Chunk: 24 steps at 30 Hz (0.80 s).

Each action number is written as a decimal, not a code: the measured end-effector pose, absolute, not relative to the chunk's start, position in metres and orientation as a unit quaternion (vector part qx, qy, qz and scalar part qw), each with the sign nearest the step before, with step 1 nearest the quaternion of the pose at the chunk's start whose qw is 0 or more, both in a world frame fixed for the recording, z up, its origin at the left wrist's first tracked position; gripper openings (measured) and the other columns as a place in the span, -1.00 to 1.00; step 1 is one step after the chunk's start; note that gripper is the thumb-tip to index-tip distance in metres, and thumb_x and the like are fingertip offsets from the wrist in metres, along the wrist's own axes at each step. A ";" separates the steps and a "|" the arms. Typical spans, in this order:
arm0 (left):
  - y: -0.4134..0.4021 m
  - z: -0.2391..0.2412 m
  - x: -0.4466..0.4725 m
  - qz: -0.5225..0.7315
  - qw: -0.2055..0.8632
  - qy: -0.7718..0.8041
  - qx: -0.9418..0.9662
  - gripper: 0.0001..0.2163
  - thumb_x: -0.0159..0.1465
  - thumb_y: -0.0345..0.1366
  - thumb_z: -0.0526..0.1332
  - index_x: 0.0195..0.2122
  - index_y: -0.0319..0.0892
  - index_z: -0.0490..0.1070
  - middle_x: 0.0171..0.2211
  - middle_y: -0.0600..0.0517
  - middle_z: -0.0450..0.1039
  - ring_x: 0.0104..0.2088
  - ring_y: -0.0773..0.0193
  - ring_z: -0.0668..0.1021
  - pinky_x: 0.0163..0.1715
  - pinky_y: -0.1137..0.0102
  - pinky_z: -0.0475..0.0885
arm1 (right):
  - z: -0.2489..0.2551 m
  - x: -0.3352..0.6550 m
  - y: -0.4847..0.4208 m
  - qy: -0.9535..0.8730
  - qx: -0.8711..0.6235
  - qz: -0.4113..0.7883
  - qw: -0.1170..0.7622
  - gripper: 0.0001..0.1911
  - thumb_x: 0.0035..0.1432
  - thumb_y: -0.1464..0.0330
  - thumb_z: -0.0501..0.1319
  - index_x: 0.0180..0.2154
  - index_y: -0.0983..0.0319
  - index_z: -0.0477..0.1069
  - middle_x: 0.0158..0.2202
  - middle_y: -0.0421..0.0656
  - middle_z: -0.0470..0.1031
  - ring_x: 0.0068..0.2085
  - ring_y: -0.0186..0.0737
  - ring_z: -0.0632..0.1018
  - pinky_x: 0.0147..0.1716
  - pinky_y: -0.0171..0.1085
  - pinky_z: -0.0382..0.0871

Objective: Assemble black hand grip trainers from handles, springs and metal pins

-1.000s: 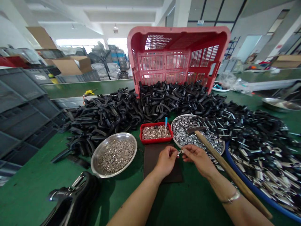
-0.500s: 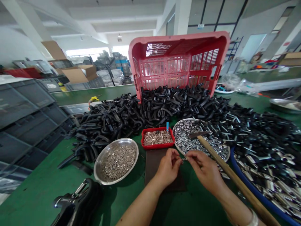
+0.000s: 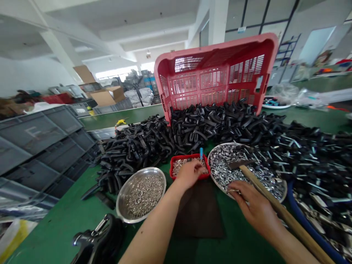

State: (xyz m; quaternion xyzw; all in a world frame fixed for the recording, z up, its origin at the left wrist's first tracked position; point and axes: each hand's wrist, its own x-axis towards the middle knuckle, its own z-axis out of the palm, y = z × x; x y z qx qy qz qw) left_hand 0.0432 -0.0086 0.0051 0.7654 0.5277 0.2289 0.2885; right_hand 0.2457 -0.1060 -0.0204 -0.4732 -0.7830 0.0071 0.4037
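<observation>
My left hand point(image 3: 189, 173) is over the red tray point(image 3: 174, 176), its bent fingers a little apart above the small metal pins point(image 3: 179, 164). No held part shows in it. At the lower edge of the white dish point(image 3: 220, 189), my right hand point(image 3: 251, 201) pinches a small metal part point(image 3: 233, 190); its exact kind is too small to tell. Shiny metal rings and fittings point(image 3: 224, 165) fill that dish. A hammer point(image 3: 264, 189) lies across it, wooden handle toward me and passing beside my right hand. A dark flat plate point(image 3: 202, 216) lies below my hands.
A steel bowl point(image 3: 121, 211) of tiny metal parts stands left. Black curved handles point(image 3: 137, 146) are heaped before a tipped red crate point(image 3: 217, 51). A black clamp-like tool point(image 3: 96, 238) is at front left, a blue-rimmed container point(image 3: 305, 223) at right, grey bins point(image 3: 41, 143) far left.
My hands have parted from their meeting point over the dark plate. The left has moved up and left to the red tray; the right keeps a small metal part. My view has shifted left.
</observation>
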 end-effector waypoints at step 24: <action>0.010 0.034 0.053 0.606 0.564 0.356 0.434 -0.72 0.04 -0.15 0.28 -0.34 -0.19 0.26 -0.43 0.12 0.34 -0.46 0.47 0.45 -0.35 0.50 0.39 | -0.005 0.258 -0.104 -0.577 -0.539 0.286 0.543 -0.70 0.06 0.20 0.15 -0.18 0.21 0.29 -0.20 -0.04 0.44 -0.31 -0.19 0.53 -0.32 -0.21 0.49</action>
